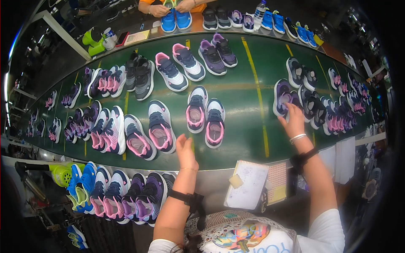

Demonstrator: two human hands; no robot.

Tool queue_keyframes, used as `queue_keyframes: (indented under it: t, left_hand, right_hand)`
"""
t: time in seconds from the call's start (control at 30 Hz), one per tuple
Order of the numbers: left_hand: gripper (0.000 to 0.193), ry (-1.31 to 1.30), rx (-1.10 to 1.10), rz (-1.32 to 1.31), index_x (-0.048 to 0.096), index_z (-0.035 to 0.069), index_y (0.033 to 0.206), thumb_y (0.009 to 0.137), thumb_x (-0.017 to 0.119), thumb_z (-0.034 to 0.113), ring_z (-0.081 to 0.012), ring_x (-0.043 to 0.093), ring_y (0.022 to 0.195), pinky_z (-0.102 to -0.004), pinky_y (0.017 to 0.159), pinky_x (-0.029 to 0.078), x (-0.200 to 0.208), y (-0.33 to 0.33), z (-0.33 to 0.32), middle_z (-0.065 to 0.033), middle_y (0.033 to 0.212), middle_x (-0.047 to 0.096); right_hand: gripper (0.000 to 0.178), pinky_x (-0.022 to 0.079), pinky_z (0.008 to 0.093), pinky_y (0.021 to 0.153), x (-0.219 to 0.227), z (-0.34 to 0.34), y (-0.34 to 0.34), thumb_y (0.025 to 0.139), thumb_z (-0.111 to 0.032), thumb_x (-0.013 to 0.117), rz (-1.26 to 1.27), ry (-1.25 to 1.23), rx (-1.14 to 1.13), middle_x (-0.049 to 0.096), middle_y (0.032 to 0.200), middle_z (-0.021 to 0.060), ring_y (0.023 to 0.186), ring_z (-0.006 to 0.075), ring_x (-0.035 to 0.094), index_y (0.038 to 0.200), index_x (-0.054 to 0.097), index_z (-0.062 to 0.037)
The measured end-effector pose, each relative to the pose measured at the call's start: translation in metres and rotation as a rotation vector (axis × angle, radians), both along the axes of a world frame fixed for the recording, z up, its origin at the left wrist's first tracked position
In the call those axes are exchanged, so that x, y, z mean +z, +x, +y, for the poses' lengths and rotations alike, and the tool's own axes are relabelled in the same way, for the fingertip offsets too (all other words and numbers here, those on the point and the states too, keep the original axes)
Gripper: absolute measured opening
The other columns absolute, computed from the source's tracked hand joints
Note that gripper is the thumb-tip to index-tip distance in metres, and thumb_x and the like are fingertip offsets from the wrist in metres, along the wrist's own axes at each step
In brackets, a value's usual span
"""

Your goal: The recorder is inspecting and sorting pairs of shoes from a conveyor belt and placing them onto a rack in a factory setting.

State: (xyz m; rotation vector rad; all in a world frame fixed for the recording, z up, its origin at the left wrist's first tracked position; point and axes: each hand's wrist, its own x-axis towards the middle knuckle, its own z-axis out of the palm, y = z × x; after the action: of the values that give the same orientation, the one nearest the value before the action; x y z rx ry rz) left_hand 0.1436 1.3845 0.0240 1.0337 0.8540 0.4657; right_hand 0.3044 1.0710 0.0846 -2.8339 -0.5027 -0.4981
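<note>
Two hands reach over a green belt (244, 84) covered with children's shoes. Left hand (185, 149) is open, fingers loosely extended, holding nothing, hovering at the belt's near edge just beside a pink-lined pair (205, 114) and close to a second pair (149, 128). Right hand (293, 118) is open, fingertips touching a purple shoe (282, 98) at the edge of a dense shoe cluster (333, 111). A notebook (249, 184) lies on the near ledge between the forearms. Another person's hands (171, 7) rest on blue shoes (175, 20) across the belt.

pink-lined navy and white shoes (205, 116) on a green belt (244, 84) with yellow stripes.
</note>
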Motion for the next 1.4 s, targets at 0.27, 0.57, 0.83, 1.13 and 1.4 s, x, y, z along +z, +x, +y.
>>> queue_keyframes:
  t: [0.27, 0.57, 0.83, 1.13, 1.4]
  left_hand:
    - [0.063, 0.384, -0.273, 0.236, 0.033, 0.005, 0.131, 0.074, 0.057, 0.007, -0.0232, 0.039, 0.116, -0.0302, 0.094, 0.031, -0.064, 0.104, 0.08, -0.0143, 0.13, 0.037]
    - [0.053, -0.271, -0.467, -0.001, 0.043, 0.01, 0.125, 0.073, 0.047, 0.001, -0.0196, 0.052, 0.103, -0.0342, 0.083, 0.042, -0.023, 0.06, 0.065, -0.0065, 0.112, 0.055]
    - [0.054, -0.679, -0.621, -0.391, 0.036, 0.007, 0.128, 0.076, 0.047, 0.008, -0.0224, 0.047, 0.112, -0.0374, 0.093, 0.039, 0.006, -0.059, 0.01, -0.0077, 0.123, 0.048]
    - [0.054, -0.781, -0.631, -0.503, 0.031, 0.004, 0.13, 0.078, 0.043, 0.003, -0.0222, 0.045, 0.114, -0.0355, 0.095, 0.038, 0.054, -0.134, -0.013, -0.0101, 0.126, 0.044]
    - [0.079, -0.493, -0.779, -0.748, 0.024, 0.003, 0.134, 0.081, 0.044, 0.058, -0.0273, 0.04, 0.118, -0.0415, 0.098, 0.033, 0.075, -0.186, -0.009, -0.0152, 0.13, 0.038]
  right_hand:
    - [0.075, 0.04, 0.0377, 0.09, -0.106, 0.171, -0.04, 0.073, -0.028, 0.065, 0.802, 0.527, 0.158, 0.049, 0.114, 0.0251, 0.102, 0.0354, 0.052, 0.131, 0.026, 0.001]
    - [0.04, 0.045, 0.0309, 0.082, -0.108, 0.137, -0.067, 0.073, 0.004, 0.048, 1.214, 1.719, 0.013, 0.057, 0.104, 0.0088, 0.094, 0.0205, 0.056, 0.112, 0.048, -0.0022]
    - [0.034, 0.046, 0.0338, 0.087, -0.056, 0.087, -0.144, 0.083, -0.002, 0.044, 1.371, 1.97, 0.165, 0.055, 0.11, 0.0121, 0.098, 0.022, 0.057, 0.117, 0.045, -0.0007]
    - [0.04, 0.047, 0.0309, 0.085, -0.016, 0.075, -0.214, 0.083, -0.003, 0.045, 1.466, 1.915, 0.402, 0.053, 0.115, 0.011, 0.101, 0.0195, 0.055, 0.122, 0.041, -0.0014]
    - [0.089, 0.032, 0.0397, 0.101, 0.007, 0.054, -0.259, 0.073, -0.053, 0.06, 1.521, 1.924, 0.819, 0.035, 0.133, 0.014, 0.12, 0.0249, 0.039, 0.136, 0.018, -0.006]
